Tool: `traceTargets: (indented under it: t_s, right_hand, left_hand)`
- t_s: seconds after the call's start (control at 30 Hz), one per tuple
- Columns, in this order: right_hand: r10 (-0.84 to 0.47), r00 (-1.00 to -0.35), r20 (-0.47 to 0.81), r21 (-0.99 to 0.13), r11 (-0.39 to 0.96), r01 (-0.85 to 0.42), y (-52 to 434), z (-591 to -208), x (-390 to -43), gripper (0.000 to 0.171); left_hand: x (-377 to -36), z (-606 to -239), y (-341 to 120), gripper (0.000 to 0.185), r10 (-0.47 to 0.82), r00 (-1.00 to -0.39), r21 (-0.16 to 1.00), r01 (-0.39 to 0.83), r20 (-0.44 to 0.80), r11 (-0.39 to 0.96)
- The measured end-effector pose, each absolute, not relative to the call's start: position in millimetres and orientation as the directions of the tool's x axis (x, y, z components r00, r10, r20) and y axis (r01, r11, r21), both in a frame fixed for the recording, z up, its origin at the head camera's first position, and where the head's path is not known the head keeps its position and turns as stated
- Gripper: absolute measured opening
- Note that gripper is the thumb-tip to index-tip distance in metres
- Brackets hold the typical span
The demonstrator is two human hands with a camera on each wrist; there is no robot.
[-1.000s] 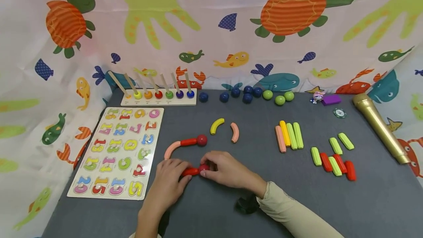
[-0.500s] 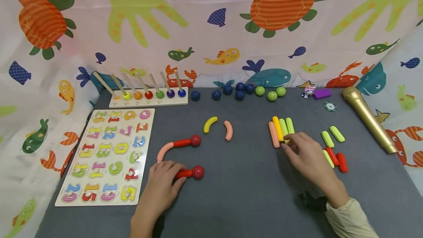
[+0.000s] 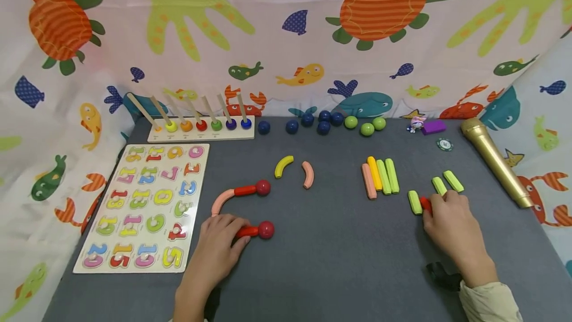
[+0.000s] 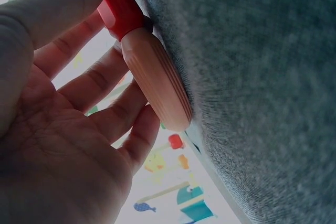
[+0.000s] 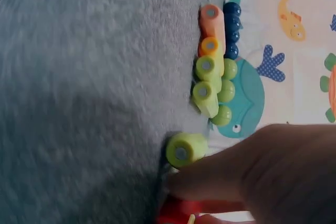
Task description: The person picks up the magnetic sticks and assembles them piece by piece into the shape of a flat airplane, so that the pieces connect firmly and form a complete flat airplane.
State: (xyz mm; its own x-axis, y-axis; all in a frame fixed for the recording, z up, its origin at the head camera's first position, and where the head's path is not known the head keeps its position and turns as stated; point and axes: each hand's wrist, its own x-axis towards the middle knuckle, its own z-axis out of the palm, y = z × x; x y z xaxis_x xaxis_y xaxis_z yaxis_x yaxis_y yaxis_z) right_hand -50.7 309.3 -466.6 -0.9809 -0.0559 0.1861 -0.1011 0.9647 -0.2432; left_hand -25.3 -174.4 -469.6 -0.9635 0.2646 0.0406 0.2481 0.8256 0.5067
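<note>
**Picking a red stick cleanly while holding the chain steady**

Left hand (image 3: 219, 245) resting on the grey surface (image 3: 339, 262), fingers curled round the red rod (image 3: 247, 232) with the red ball (image 3: 266, 229) at its free end; in the left wrist view, a pink curved piece (image 4: 157, 85) joined to the red one and cradled by the fingers (image 4: 100, 80). Right hand (image 3: 449, 230) down on the loose sticks at the right, fingertips on a red stick (image 3: 425, 204) just beside a green stick (image 3: 414, 202); whether pinching or only touching, cannot tell, since the palm hides the rest.

Judged best done so: thumb and forefinger closed on the red stick alone, at its middle, not on the green neighbour touching it; straight lift before any sideways travel, so the two green sticks (image 3: 447, 183) behind stay put; well clear of the row of four sticks (image 3: 380, 177) on the way across. Left-hand hold kept firm and low on the surface, ball end left free and pointing right. Second chain (image 3: 241, 193) just above, yellow curve (image 3: 283, 166) and pink curve (image 3: 308, 174) beyond it, better left untouched.
</note>
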Motion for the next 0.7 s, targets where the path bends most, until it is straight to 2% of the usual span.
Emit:
traceTargets:
  t_s: [0.13,0.23,0.3,0.37,0.43,0.5,0.7]
  right_hand:
    - [0.009,-0.977,0.212,-0.287,0.956,-0.053,294,-461,-51,0.022]
    - [-0.014,-0.976,0.217,-0.370,0.924,-0.095,271,-456,-53,0.022]
    - [-0.062,-0.986,0.158,-0.502,0.854,-0.134,249,-456,-50,0.021]
    - [-0.141,-0.988,0.057,-0.679,0.720,-0.142,223,-459,-47,0.020]
    - [-0.234,-0.971,-0.053,-0.822,0.562,-0.090,194,-463,-43,0.018]
    - [-0.324,-0.933,-0.155,-0.903,0.430,0.000,165,-468,-39,0.020]
    - [-0.493,-0.818,-0.297,-0.947,0.261,0.186,93,-475,-36,0.020]
  left_hand:
    - [-26,-470,-174,0.025,0.272,-0.961,0.506,0.256,0.044,0.824]
    - [-26,-469,-174,0.025,0.265,-0.963,0.502,0.249,0.040,0.828]
    - [-25,-468,-174,0.024,0.263,-0.964,0.497,0.245,0.035,0.832]
    - [-25,-468,-174,0.023,0.262,-0.965,0.492,0.242,0.029,0.836]
    - [-25,-467,-173,0.023,0.260,-0.965,0.487,0.239,0.025,0.840]
    - [-25,-467,-173,0.023,0.258,-0.966,0.485,0.238,0.026,0.841]
    - [-25,-470,-174,0.022,0.266,-0.962,0.483,0.263,0.064,0.835]
